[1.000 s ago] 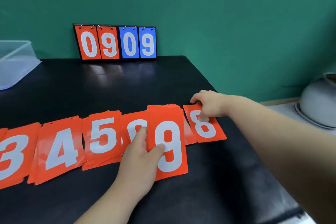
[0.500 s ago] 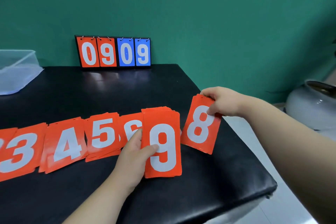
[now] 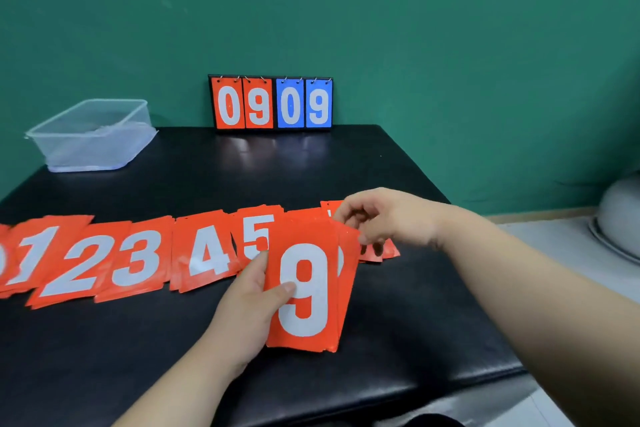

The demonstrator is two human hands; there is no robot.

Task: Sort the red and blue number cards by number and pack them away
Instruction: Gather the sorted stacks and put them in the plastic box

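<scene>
A left hand (image 3: 249, 308) grips a stack of red cards (image 3: 304, 291) by its left edge, thumb laid across the face, over the near middle of a black table (image 3: 311, 166). Whether the stack's lower edge touches the table cannot be told. The top card is glossy orange-red and bears a large white 9. The right hand (image 3: 384, 218), fingers curled, pinches the upper right corner of a tucked card (image 3: 347, 253) just behind the stack, where only a sliver of its white numeral shows. A row of red card piles (image 3: 138, 260) lies overlapping on the table to the left, the tops reading 1, 2, 3, 4, 5. Another red pile (image 3: 379, 251) lies partly hidden below the right hand. At the table's far edge a flip scoreboard (image 3: 270, 104) stands against the green wall (image 3: 450, 45), showing red 0 9 and blue 0 9. A clear plastic container (image 3: 93, 135) sits at the far left.
</scene>
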